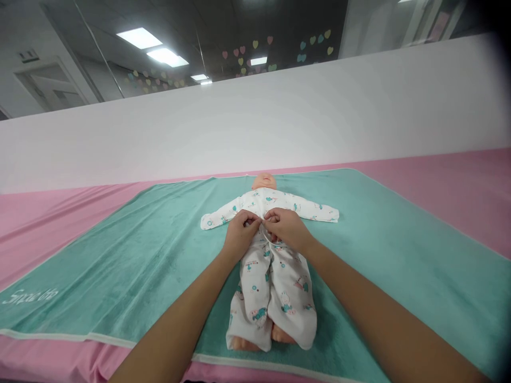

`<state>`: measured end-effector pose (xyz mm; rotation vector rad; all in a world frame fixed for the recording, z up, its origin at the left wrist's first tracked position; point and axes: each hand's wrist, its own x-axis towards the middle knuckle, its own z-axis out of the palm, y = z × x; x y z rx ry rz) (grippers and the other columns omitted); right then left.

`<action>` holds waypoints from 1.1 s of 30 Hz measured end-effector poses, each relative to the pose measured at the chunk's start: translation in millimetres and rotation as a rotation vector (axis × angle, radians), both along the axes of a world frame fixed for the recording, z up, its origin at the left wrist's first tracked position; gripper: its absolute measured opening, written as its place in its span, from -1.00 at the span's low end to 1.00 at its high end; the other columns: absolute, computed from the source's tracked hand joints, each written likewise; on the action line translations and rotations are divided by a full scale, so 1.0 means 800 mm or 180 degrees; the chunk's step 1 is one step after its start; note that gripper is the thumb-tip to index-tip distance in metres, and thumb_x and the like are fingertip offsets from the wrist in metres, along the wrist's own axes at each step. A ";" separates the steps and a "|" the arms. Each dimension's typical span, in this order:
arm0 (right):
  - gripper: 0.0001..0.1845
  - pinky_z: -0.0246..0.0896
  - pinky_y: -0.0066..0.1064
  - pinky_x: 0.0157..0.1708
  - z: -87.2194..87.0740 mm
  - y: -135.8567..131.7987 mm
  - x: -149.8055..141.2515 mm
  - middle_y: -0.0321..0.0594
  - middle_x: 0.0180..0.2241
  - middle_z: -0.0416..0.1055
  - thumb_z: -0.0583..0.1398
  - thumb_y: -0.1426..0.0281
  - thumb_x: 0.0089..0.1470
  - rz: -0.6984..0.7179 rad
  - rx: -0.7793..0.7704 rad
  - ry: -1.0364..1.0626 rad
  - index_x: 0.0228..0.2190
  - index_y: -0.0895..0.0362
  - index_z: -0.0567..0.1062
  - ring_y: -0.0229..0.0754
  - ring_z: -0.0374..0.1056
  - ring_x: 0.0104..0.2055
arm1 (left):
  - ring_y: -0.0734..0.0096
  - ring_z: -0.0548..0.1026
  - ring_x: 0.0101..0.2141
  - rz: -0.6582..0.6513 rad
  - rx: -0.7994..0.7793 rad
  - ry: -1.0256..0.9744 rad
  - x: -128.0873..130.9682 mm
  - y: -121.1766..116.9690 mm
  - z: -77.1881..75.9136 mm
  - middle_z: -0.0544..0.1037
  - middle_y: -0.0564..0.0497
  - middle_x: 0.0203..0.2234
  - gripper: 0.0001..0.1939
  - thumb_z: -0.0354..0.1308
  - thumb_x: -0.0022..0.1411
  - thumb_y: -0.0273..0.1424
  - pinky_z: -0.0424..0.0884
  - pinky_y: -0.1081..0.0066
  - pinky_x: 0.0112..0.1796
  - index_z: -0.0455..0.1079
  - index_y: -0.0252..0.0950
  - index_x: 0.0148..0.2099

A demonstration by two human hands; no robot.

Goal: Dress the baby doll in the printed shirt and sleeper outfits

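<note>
Doll (265, 183) on its back on green towel (159, 255), head 12 o'clock, feet 6. Left hand (241, 232) at 9, right hand (289, 230) at 3, fingertips of both pinched on outfit (255, 279) front, close together. Pink sheet (447, 186) shows at 2.

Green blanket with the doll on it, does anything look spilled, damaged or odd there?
Nothing spilled or damaged stands out. The doll lies on its back, arms spread, on the green blanket, which is merely creased toward the left of the view. The left hand and right hand pinch the front of its printed outfit.
</note>
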<state>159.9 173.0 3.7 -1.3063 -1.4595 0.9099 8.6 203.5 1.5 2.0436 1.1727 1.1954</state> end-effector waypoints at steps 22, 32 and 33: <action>-0.88 0.16 -0.55 -0.71 -0.005 0.007 0.002 -0.38 -0.64 0.34 0.14 0.33 -0.10 0.0059 -0.0035 0.0259 -0.45 0.12 0.39 -0.34 0.26 -0.69 | 0.44 0.37 -0.40 -0.0016 -0.0177 -0.0185 0.000 0.001 -0.004 0.48 0.06 -0.42 -0.84 0.02 0.15 -0.36 0.29 0.43 -0.33 0.40 -0.26 -0.28; -0.72 0.20 -0.54 -0.65 0.001 -0.002 -0.001 -0.35 -0.58 0.37 0.11 0.15 0.01 -0.0003 0.0091 0.0165 -0.48 0.12 0.33 -0.35 0.27 -0.64 | 0.46 0.36 -0.41 -0.0111 -0.0179 -0.0230 0.000 -0.005 0.000 0.48 0.06 -0.42 -0.81 0.02 0.16 -0.37 0.29 0.45 -0.34 0.42 -0.25 -0.22; -0.69 0.20 -0.54 -0.64 0.000 -0.003 -0.001 -0.35 -0.57 0.37 0.09 0.13 0.03 0.0008 0.0133 0.0162 -0.50 0.12 0.32 -0.36 0.27 -0.63 | 0.46 0.36 -0.41 -0.0097 -0.0164 -0.0235 -0.001 -0.006 0.000 0.48 0.06 -0.43 -0.81 0.02 0.16 -0.37 0.29 0.45 -0.34 0.41 -0.25 -0.22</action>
